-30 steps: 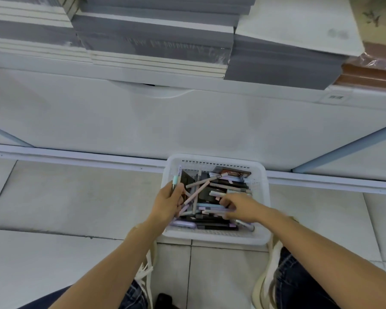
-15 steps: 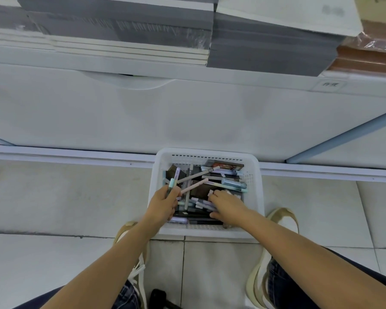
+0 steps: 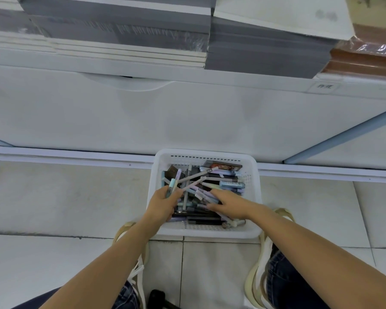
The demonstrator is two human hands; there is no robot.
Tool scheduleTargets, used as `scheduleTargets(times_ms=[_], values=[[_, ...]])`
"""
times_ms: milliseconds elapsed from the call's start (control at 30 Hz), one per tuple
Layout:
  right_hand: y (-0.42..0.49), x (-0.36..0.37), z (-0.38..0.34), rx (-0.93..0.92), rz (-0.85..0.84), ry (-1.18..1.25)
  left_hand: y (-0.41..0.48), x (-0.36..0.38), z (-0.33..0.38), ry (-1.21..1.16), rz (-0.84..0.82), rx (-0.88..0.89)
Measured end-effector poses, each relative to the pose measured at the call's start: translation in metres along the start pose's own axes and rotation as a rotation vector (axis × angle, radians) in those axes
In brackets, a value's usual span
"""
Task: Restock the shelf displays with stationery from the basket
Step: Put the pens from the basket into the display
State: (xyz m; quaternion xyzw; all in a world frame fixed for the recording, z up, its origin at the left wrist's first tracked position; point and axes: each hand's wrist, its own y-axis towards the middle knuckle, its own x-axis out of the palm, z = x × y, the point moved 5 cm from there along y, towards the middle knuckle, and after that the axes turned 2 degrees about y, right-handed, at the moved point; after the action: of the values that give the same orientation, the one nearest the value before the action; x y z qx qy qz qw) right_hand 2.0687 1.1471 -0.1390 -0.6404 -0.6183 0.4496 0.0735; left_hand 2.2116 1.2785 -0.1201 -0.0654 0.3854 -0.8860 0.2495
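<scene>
A white plastic basket (image 3: 252,233) stands on the tiled floor against the shelf base, filled with several pastel pens and dark stationery packs. My left hand (image 3: 162,202) is over the basket's left side and grips a bunch of pens (image 3: 188,181) that fan out up and to the right. My right hand (image 3: 228,206) lies inside the basket with its fingers down among the loose pens (image 3: 231,185); I cannot see whether they hold one. The shelf (image 3: 187,81) above carries stacked grey and white notebooks (image 3: 125,30).
A white shelf front panel (image 3: 143,121) rises straight behind the basket, with a pale rail along the floor. A brown wrapped stack (image 3: 366,56) sits at the shelf's right end. My knees and pale shoes flank the basket at the bottom.
My left hand still grips its pens and barely shifts. My right hand has slid slightly across the pens inside the basket. The view has tilted down a little.
</scene>
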Motion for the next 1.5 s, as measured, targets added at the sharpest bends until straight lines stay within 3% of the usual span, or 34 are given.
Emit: scheduleTargets(times_ms=[167, 233, 400, 567, 700, 900, 1067, 1267, 1400, 1500], values=[[-0.006, -0.021, -0.039, -0.068, 0.166, 0.446, -0.008, 0.011, 0.017, -0.155, 0.006, 0.054], [-0.007, -0.024, -0.055, -0.087, 0.186, 0.471, -0.012, 0.018, 0.028, -0.216, 0.014, 0.103], [-0.012, -0.021, -0.091, -0.188, 0.181, 0.536, -0.018, 0.020, 0.046, -0.283, 0.219, 0.201], [-0.025, -0.026, -0.097, -0.138, 0.120, 0.723, -0.018, 0.004, 0.050, -0.322, 0.281, 0.226], [-0.029, -0.025, -0.094, -0.147, 0.069, 0.805, -0.017, -0.015, 0.048, -0.226, 0.450, 0.233], [-0.035, -0.038, -0.103, -0.160, 0.127, 0.810, -0.022, -0.018, 0.070, -0.230, 0.295, 0.307], [-0.055, -0.070, -0.126, -0.240, 0.235, 0.600, -0.041, -0.024, 0.106, -0.259, 0.224, 0.416], [-0.092, -0.121, -0.157, -0.353, 0.575, 0.760, -0.084, -0.020, 0.155, -0.276, 0.079, 0.526], [-0.124, -0.137, -0.184, -0.481, 0.595, 0.863, -0.120, -0.011, 0.180, -0.135, -0.043, 0.647], [-0.147, -0.149, -0.205, -0.555, 0.595, 0.830, -0.146, -0.013, 0.199, -0.071, -0.025, 0.728]])
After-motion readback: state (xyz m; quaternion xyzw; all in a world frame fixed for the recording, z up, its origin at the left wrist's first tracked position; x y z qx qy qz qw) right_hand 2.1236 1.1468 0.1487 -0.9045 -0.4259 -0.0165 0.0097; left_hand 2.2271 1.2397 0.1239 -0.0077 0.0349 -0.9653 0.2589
